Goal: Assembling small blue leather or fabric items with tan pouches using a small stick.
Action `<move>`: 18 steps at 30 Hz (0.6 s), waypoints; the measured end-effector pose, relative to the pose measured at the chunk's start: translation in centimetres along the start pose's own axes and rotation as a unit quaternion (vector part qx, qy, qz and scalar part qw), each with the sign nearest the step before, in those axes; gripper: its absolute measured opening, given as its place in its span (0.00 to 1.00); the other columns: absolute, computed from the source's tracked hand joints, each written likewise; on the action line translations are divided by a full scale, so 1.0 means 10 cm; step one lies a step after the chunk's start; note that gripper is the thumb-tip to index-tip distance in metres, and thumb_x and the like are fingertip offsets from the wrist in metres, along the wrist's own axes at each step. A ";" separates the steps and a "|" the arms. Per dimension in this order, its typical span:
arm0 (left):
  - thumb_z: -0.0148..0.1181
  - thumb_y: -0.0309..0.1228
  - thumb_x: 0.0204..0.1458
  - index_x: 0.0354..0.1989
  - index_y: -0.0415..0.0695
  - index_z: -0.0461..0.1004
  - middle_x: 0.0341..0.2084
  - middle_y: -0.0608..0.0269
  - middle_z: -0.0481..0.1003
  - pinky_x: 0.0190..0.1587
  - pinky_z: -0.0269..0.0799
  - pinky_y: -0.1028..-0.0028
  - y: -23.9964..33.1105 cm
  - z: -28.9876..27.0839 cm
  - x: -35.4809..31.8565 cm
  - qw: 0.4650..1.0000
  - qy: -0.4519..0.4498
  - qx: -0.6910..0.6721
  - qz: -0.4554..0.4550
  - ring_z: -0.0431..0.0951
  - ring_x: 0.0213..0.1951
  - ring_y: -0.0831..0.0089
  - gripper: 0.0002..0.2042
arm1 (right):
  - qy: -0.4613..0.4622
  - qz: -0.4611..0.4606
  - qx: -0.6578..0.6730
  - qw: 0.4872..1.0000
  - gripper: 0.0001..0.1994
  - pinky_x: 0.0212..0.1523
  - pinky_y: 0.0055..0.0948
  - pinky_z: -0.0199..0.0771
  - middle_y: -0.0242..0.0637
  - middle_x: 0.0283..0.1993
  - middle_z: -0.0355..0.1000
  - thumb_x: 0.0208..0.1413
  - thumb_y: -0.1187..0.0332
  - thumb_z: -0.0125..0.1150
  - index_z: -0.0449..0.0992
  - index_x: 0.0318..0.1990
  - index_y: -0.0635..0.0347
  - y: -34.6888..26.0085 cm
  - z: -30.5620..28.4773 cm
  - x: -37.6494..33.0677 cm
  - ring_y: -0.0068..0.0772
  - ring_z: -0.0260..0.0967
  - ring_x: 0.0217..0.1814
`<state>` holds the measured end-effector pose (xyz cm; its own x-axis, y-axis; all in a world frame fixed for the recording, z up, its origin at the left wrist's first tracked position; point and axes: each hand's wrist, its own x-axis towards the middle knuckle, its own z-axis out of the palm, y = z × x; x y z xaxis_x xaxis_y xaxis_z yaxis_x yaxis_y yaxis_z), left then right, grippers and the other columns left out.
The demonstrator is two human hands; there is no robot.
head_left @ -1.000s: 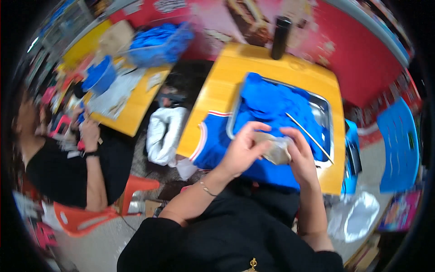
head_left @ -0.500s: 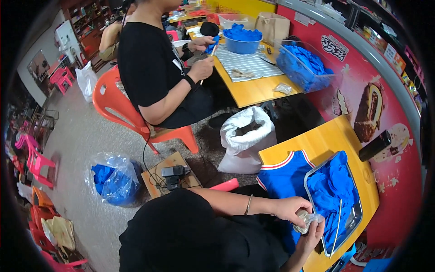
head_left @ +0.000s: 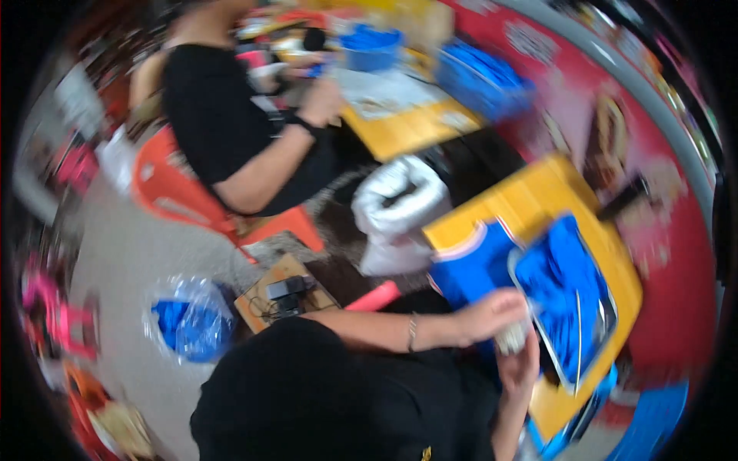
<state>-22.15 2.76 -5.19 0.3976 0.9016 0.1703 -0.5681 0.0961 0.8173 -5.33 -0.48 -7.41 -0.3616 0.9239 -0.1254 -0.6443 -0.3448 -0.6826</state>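
In front of me, at the table's near side, both hands meet around a small clear plastic bag of pale beige pieces (head_left: 510, 338); blur hides what the pieces are. My left hand (head_left: 492, 315), with a bracelet at the wrist, has its fingers closed at the top of the bag. Below, my right hand (head_left: 523, 365) grips the bag from the right side. Just right of my hands is a metal tray (head_left: 613, 316) heaped with blue fabric pieces (head_left: 565, 265). A thin pale stick (head_left: 578, 338) lies across the tray. Beside it a blue garment with white-and-red trim (head_left: 469, 269) lies flat.
A black cylinder (head_left: 624, 197) is near the yellow table's (head_left: 530, 188) far right edge. Beyond stands an open white sack (head_left: 400, 207). A co-worker (head_left: 231, 115) sits on an orange chair (head_left: 154, 180). On the floor are a bag of blue fabric (head_left: 192, 319) and a cardboard box (head_left: 257, 300).
My view has shifted and blurred, so the surroundings sit higher and further left. My left hand has moved to the bag's top, and the bag now stands more upright between my hands.
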 end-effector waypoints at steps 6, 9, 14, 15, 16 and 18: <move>0.45 0.30 0.59 0.38 0.42 0.68 0.31 0.69 0.69 0.40 0.66 0.81 0.08 -0.14 -0.01 0.996 0.082 0.002 -0.032 0.68 0.36 0.85 0.07 | 0.029 0.013 0.001 1.000 0.24 0.54 0.35 0.64 0.36 0.53 0.65 0.54 0.61 0.55 0.61 0.56 0.60 -0.07 0.34 0.21 0.31 0.64 0.54; 0.45 0.29 0.59 0.41 0.39 0.68 0.35 0.67 0.71 0.44 0.67 0.80 0.07 -0.09 0.06 0.994 0.049 -0.029 -0.098 0.70 0.40 0.82 0.08 | 0.072 0.010 0.066 0.995 0.22 0.53 0.33 0.65 0.34 0.51 0.66 0.55 0.63 0.55 0.62 0.56 0.57 -0.22 0.30 0.14 0.30 0.64 0.54; 0.51 0.26 0.56 0.45 0.39 0.65 0.37 0.65 0.71 0.46 0.67 0.78 0.02 0.01 0.12 0.990 0.000 -0.036 -0.136 0.71 0.42 0.80 0.10 | 0.107 -0.057 -0.055 0.991 0.16 0.48 0.26 0.67 0.35 0.47 0.66 0.57 0.70 0.51 0.63 0.53 0.60 -0.27 0.17 0.09 0.25 0.66 0.47; 0.53 0.25 0.54 0.46 0.39 0.64 0.37 0.65 0.71 0.46 0.67 0.78 0.00 0.03 0.13 0.991 -0.012 -0.010 -0.132 0.71 0.42 0.80 0.12 | 0.112 -0.076 -0.081 0.987 0.15 0.47 0.24 0.67 0.35 0.45 0.66 0.57 0.71 0.51 0.63 0.52 0.60 -0.28 0.15 0.08 0.23 0.66 0.45; 0.55 0.24 0.52 0.47 0.40 0.64 0.38 0.66 0.71 0.46 0.67 0.79 -0.04 0.01 0.12 0.989 -0.026 -0.017 -0.144 0.71 0.42 0.80 0.14 | 0.115 -0.077 -0.078 0.987 0.15 0.47 0.24 0.67 0.35 0.45 0.66 0.57 0.71 0.51 0.63 0.52 0.60 -0.28 0.15 0.08 0.23 0.66 0.45; 0.55 0.24 0.53 0.47 0.40 0.64 0.38 0.66 0.70 0.46 0.67 0.79 -0.12 0.02 0.11 0.986 -0.038 -0.009 -0.160 0.71 0.43 0.80 0.14 | 0.127 -0.116 -0.205 0.963 0.14 0.45 0.21 0.65 0.33 0.44 0.65 0.58 0.71 0.50 0.63 0.51 0.61 -0.28 0.14 0.08 0.20 0.64 0.43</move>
<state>-20.89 3.54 -5.83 0.6118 0.7892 -0.0535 -0.4166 0.3789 0.8264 -4.73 0.97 -4.53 -0.0290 0.9970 -0.0720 -0.3478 -0.0776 -0.9343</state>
